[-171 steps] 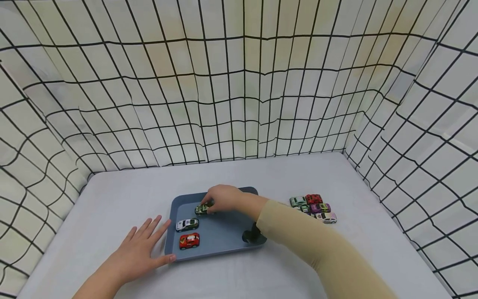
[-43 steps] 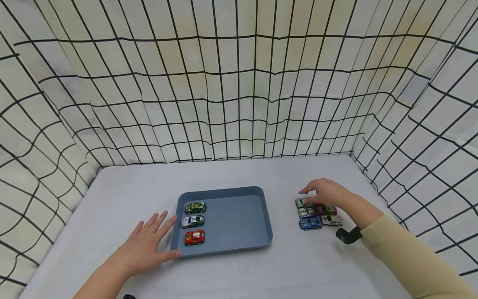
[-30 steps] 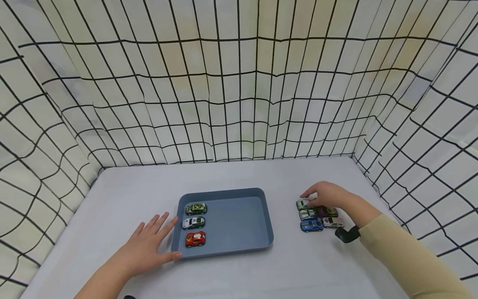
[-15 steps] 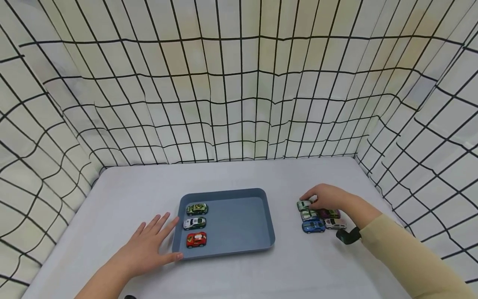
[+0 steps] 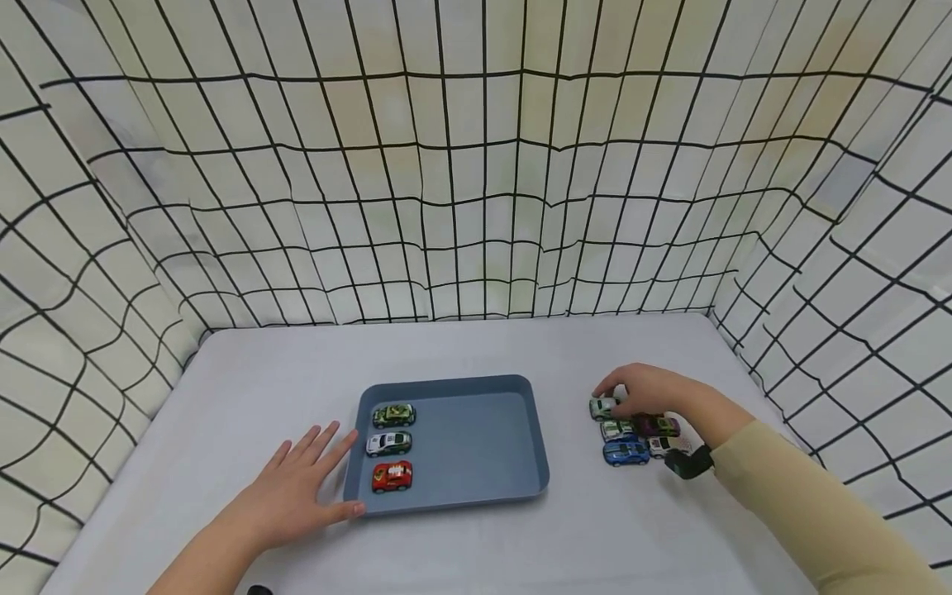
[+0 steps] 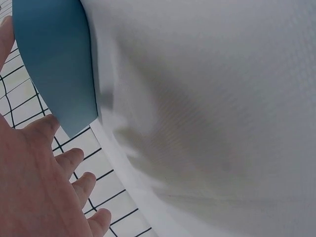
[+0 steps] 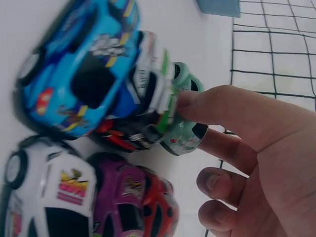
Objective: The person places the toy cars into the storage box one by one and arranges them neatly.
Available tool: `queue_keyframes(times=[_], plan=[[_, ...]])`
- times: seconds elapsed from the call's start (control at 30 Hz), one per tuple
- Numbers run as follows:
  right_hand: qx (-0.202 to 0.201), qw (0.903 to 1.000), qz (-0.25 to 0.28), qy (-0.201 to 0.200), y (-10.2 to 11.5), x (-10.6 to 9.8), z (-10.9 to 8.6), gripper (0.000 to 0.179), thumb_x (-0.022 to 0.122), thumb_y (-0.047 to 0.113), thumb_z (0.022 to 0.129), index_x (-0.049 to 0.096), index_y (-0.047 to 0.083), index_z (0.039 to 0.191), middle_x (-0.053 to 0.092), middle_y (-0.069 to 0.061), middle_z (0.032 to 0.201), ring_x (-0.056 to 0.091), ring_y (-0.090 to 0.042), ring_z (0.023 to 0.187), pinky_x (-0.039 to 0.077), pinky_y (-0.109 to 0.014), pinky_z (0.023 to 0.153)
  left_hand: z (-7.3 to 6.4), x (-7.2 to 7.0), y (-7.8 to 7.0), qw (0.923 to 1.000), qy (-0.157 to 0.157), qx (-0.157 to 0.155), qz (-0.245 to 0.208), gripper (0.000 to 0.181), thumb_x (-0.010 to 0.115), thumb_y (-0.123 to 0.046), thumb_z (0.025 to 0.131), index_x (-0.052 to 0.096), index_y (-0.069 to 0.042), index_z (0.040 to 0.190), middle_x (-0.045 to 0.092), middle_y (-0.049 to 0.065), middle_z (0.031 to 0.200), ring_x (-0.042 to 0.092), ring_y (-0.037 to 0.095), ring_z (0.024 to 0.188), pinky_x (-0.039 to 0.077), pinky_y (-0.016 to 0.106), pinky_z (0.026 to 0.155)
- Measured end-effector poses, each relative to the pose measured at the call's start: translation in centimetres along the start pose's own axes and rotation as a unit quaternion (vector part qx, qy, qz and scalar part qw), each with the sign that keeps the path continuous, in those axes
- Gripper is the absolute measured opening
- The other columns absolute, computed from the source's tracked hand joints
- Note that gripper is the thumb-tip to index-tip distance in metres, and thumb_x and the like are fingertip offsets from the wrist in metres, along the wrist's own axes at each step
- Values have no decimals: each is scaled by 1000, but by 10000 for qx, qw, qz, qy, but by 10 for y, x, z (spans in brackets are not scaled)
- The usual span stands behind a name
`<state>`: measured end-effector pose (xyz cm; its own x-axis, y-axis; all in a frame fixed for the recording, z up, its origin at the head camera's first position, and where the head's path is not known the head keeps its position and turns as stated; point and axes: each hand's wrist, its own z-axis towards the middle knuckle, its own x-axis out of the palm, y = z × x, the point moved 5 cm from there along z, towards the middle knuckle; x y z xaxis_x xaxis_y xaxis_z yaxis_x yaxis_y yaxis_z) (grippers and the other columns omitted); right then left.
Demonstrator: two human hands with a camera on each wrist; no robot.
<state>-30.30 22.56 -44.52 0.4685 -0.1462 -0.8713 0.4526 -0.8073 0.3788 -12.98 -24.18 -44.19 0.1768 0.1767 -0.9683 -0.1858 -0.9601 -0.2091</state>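
Note:
My right hand [image 5: 654, 390] pinches a mint-green toy car [image 7: 185, 131] between thumb and fingers, at the far left corner of a cluster of toy cars. Beside it in the right wrist view are a white-and-green car [image 7: 153, 81], a blue car [image 7: 81, 69], a white car [image 7: 69, 187], a purple car [image 7: 118, 192] and a red spotted car [image 7: 163, 212]. My left hand [image 5: 286, 496] lies spread at the left edge of a blue-grey tray [image 5: 476, 446], thumb and a finger at its rim. Along the tray's left side stand a camouflage car [image 5: 394, 415], a white-and-black car [image 5: 389, 444] and a red car [image 5: 392, 476].
A white cloth [image 5: 476, 545] covers the table. Black-gridded white curtain [image 5: 476, 198] encloses the back and both sides. A black wrist-worn piece [image 5: 687, 463] sticks out under my right forearm, near the cars.
Earlier my right hand held the camouflage car inside the tray; that car now stands released there. The hand moved right to the cluster and took hold of the mint-green car, which shifted slightly outward.

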Motion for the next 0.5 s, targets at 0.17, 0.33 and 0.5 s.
queue_keyframes(times=[0.17,0.33,0.5], plan=[[46,9996,281,-8,-6,-5,2,36,77,23,86,72,22,122,66,2,116,58,-25,115,50,-50,97,2,1,0,10000,12,5,63,110,57,-85,72,36,-17,155,29,22,158,23,48,144,17,72,111],[-35,9987,514,-58,-7,-10,3,37,78,25,86,72,22,123,65,-1,119,58,-22,109,51,-48,93,4,3,3,9999,112,-33,88,112,55,-87,71,34,-16,155,28,23,158,21,50,144,16,73,110],[27,9972,748,-59,-5,-14,2,38,78,27,86,71,22,124,64,-3,124,56,-26,116,50,-51,96,5,4,3,9999,150,-47,70,113,55,-87,71,34,-16,156,27,23,158,20,50,144,15,73,110]])
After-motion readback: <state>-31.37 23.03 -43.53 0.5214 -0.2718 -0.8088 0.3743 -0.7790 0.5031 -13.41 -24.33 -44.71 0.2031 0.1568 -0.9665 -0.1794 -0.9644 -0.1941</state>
